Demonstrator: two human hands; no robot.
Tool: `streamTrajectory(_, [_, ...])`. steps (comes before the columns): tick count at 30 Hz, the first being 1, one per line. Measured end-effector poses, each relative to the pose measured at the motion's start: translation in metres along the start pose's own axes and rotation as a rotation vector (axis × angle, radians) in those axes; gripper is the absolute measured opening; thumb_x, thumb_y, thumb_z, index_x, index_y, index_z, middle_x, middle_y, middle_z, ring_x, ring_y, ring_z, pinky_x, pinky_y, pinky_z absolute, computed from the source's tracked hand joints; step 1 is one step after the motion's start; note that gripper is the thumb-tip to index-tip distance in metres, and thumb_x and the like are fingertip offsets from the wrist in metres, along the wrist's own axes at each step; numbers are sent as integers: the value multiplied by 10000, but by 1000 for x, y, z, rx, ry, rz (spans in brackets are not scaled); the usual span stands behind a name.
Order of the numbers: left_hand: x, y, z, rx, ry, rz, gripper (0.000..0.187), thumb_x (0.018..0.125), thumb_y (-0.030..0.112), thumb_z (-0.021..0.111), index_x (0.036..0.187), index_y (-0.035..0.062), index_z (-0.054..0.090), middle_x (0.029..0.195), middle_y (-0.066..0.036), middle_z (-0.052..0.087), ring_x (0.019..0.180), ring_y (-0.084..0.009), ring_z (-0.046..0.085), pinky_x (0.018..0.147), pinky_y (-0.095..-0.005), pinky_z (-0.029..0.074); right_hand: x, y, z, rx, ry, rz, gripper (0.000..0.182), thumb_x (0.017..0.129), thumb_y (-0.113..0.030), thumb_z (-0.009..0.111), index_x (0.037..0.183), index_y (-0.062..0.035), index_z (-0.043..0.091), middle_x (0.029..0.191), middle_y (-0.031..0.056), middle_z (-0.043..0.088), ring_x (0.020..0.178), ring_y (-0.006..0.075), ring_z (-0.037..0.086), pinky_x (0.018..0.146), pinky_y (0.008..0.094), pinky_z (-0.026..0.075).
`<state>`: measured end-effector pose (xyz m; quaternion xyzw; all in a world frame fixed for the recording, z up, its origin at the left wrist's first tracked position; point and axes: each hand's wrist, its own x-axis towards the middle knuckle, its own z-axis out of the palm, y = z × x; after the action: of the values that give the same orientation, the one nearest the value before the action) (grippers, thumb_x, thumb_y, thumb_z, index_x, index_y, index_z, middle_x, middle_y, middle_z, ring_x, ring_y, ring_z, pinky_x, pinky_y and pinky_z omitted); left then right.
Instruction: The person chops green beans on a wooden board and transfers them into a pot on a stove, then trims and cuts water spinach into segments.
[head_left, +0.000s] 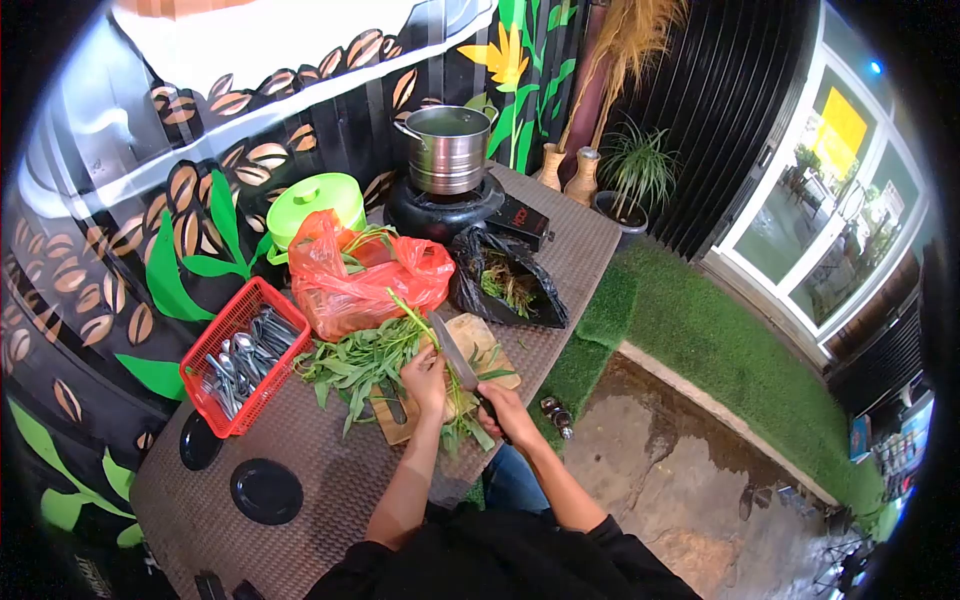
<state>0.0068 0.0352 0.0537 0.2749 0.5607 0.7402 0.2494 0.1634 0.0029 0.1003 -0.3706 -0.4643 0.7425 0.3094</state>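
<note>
- Under my left hand (426, 378), the fingers are pressed together on a bunch of long-leaved green stalks (365, 362) lying across the pale wooden cutting board (480, 345).
- My right hand (503, 408) has its fingers clamped on the dark handle of a steel-bladed kitchen knife (455, 355); the blade runs up and away from those fingers, just beside the left fingertips, over the board.
- I judge the cutting barely begun: most stalks lie whole to the left of my left fingers, and only a few loose leaves sit near my right fingers.
- Beyond my fingers lie one orange plastic bag (365, 275) with more greens showing and one black plastic bag (505, 280) holding scraps or trimmings, I cannot tell which.
- Left of the fingers stands one red plastic basket (215, 345) of metal spoons, too many to count.
- Counted further off on the brown woven counter (330, 470): one steel pot (447, 148) on one black burner (440, 210), one lime-green lidded container (315, 205), two round black lids (266, 490).
</note>
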Motion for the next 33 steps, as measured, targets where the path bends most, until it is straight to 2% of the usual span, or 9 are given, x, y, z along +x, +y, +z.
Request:
streamTrajectory(4, [-4, 0, -2, 32, -3, -68, 280, 729, 24, 716, 979, -71, 636, 789, -68, 624, 637, -97, 573, 512, -219, 451, 2, 18, 1, -179, 88, -90, 282, 945, -291, 442, 952, -50, 588, 508, -18, 399, 406, 66, 329, 389, 228, 265])
streamTrajectory(11, [-7, 5, -3, -46, -108, -271, 203, 767, 90, 706, 922, -26, 647, 795, -42, 606, 657, -89, 554, 518, -222, 442, 16, 45, -7, -412, 278, -366, 319, 925, -303, 491, 827, -33, 630, 515, -27, 427, 438, 59, 357, 420, 239, 273])
streamTrajectory(14, [-5, -16, -7, -154, -125, -405, 218, 791, 104, 691, 964, -10, 626, 799, -58, 617, 674, -111, 580, 543, -223, 453, 17, 37, -9, -314, 200, -241, 332, 922, -297, 500, 896, 10, 624, 523, -20, 407, 465, 61, 344, 443, 250, 280])
streamTrajectory(16, [-3, -15, -11, -260, -257, -507, 320, 825, 89, 649, 1109, -14, 544, 878, -89, 617, 712, -155, 608, 598, -245, 487, 10, 27, -2, -500, 270, -330, 367, 917, -304, 511, 890, 51, 600, 530, -3, 383, 507, 74, 336, 470, 276, 294])
streamTrajectory(19, [-10, 3, -8, -287, -296, -596, 426, 847, 48, 602, 1233, -12, 430, 991, -124, 590, 788, -194, 620, 660, -291, 517, 17, 35, -2, -431, 384, -459, 411, 914, -334, 513, 857, 64, 601, 553, 16, 372, 561, 85, 341, 503, 297, 315])
streamTrajectory(23, [-17, 1, -10, -332, -412, -430, 490, 847, -14, 562, 1290, -6, 354, 1062, -150, 555, 873, -210, 611, 716, -313, 529, 17, 33, -7, -612, 437, -275, 432, 908, -371, 510, 856, 41, 630, 565, 84, 470, 549, 157, 456, 544, 329, 369])
streamTrajectory(26, [-16, -4, -7, -417, -294, -469, 480, 804, -59, 587, 1246, -7, 406, 1009, -138, 584, 881, -189, 603, 701, -290, 529, 8, 18, 9, -867, 524, -443, 346, 893, -384, 505, 1005, -91, 651, 713, 206, 598, 689, 380, 578, 618, 425, 434])
streamTrajectory(29, [-17, -4, -4, -397, -175, -374, 483, 786, -94, 577, 1232, -1, 418, 993, -130, 585, 877, -198, 607, 707, -293, 535, 25, 36, 5, -1030, 537, -320, 313, 892, -380, 503, 1046, -151, 650, 714, 192, 606, 678, 375, 587, 612, 433, 447])
streamTrajectory(33, [-18, -2, -13, -346, -174, -310, 537, 800, -88, 561, 1291, 3, 361, 1056, -134, 561, 880, -198, 594, 726, -293, 532, 26, 27, 21, -1083, 533, -330, 368, 871, -397, 529, 969, -66, 657, 705, 203, 605, 693, 370, 593, 612, 436, 459])
